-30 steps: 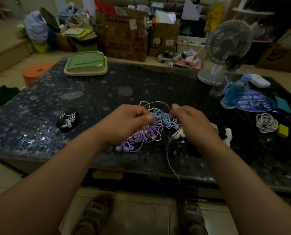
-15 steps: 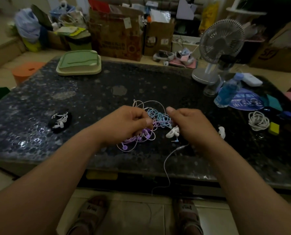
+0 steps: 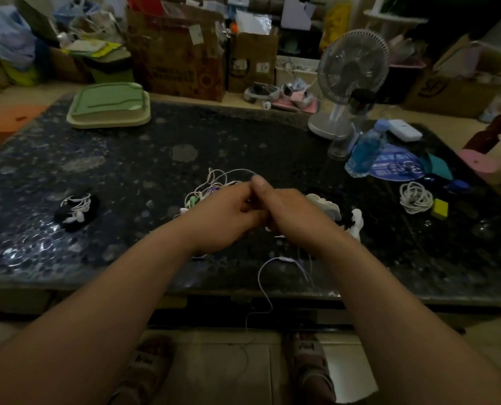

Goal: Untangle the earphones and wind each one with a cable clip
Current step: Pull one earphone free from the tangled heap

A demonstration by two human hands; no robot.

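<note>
The left hand (image 3: 228,213) and right hand (image 3: 294,213), apart a second ago, now meet over the tangle of earphones (image 3: 214,182) on the table (image 3: 126,171), both curled on its wires. 1 cord (image 3: 262,276) dangles off the edge, so the untangling isn't done.

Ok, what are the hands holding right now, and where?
The left hand and right hand seem to pinch the earphone tangle at its cables; exact strands are hidden.

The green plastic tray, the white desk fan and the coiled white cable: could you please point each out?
Green plastic tray (image 3: 109,105): head view, middle of lid.
White desk fan (image 3: 353,65): head view, grille centre.
Coiled white cable (image 3: 415,207): head view, lower loops.
</note>
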